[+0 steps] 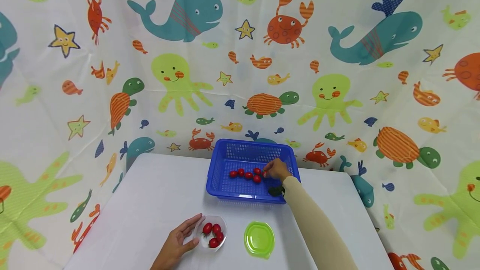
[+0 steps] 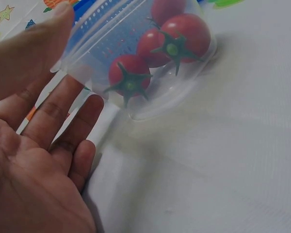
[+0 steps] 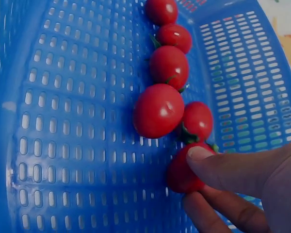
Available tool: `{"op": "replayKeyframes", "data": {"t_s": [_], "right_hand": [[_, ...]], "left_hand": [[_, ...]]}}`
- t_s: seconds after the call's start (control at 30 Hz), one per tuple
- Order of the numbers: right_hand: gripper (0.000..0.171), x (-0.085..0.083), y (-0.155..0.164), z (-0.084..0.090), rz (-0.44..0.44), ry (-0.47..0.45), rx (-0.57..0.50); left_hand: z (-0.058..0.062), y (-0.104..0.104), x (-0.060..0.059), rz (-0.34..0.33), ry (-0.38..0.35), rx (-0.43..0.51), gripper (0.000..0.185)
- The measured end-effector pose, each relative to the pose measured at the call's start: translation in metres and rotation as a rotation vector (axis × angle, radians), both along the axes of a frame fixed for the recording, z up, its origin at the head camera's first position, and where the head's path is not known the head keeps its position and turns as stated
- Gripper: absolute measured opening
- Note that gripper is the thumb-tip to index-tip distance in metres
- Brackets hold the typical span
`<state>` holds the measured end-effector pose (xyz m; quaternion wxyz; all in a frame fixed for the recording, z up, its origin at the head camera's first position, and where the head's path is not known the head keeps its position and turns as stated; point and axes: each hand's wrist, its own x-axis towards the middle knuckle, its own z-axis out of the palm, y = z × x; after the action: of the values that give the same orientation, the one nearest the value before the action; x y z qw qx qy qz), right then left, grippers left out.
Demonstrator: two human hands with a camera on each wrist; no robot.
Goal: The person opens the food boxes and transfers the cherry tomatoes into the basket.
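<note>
A blue perforated basket [image 1: 225,186] stands at the back of the white table and holds several cherry tomatoes [image 1: 247,174] in a row. My right hand [image 1: 275,169] reaches into it and pinches one tomato [image 3: 180,174] between thumb and fingers [image 3: 223,167]. More tomatoes [image 3: 158,110] lie just beyond. Near the front edge, a small clear bowl [image 1: 223,225] holds several tomatoes [image 1: 213,233]. My left hand [image 1: 180,241] rests open against the bowl's left side, with straight fingers [image 2: 58,111] beside the bowl [image 2: 150,104].
A green lid [image 1: 259,238] lies on the table right of the bowl. A sea-creature patterned curtain surrounds the table on three sides. White tabletop [image 1: 150,195] stretches left of the basket.
</note>
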<state>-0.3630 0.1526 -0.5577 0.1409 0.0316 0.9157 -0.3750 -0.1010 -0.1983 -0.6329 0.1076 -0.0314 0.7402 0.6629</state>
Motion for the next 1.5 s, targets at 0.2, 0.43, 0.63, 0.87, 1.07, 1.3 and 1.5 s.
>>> {"op": "replayKeyframes", "data": {"t_s": [0.2, 0.43, 0.63, 0.87, 1.07, 1.3, 1.5], "right_hand": [[0.017, 0.000, 0.001, 0.001, 0.006, -0.010, -0.008], [0.027, 0.007, 0.000, 0.021, -0.008, 0.145, 0.010], [0.030, 0.025, -0.006, 0.047, -0.027, 0.223, -0.083], [0.024, 0.066, -0.020, 0.069, -0.026, 0.362, -0.181], [0.024, 0.110, -0.039, 0.077, 0.025, 0.458, -0.295], [0.029, 0.152, -0.066, 0.065, 0.112, 0.576, -0.327], [0.031, 0.182, -0.084, 0.050, 0.162, 0.587, -0.287]], "left_hand": [[-0.003, 0.000, 0.000, -0.004, 0.011, 0.019, 0.061], [-0.005, 0.000, -0.002, 0.010, -0.026, 0.012, 0.062], [-0.004, -0.001, -0.003, 0.015, -0.029, 0.002, 0.061], [-0.003, 0.001, -0.003, 0.022, -0.038, -0.011, 0.062], [-0.001, 0.001, -0.002, 0.023, -0.035, -0.015, 0.062], [-0.001, 0.000, -0.001, -0.001, 0.010, -0.011, 0.061], [-0.003, 0.001, -0.001, 0.004, -0.013, 0.014, 0.061]]}}
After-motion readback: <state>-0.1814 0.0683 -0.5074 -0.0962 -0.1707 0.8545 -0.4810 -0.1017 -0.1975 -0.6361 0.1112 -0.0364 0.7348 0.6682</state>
